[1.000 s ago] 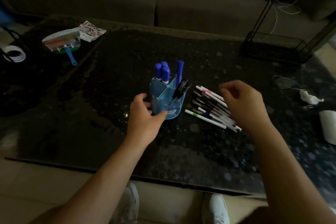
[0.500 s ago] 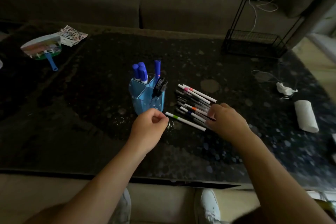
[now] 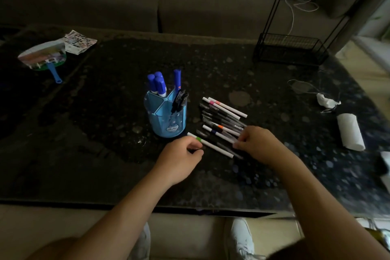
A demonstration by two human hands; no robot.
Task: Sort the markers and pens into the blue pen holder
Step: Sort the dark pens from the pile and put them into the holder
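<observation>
Four blue markers (image 3: 160,84) in holder (image 3: 166,116), both hands' (image 3: 179,158) fingers pinching loose pens (image 3: 221,124).

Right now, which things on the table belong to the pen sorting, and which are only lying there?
Belong to the job:
blue pen holder
blue markers standing in it
loose pens beside it
green-banded marker

Just lying about:
hand fan
printed paper
white roll
crumpled tissue
wire rack
</observation>
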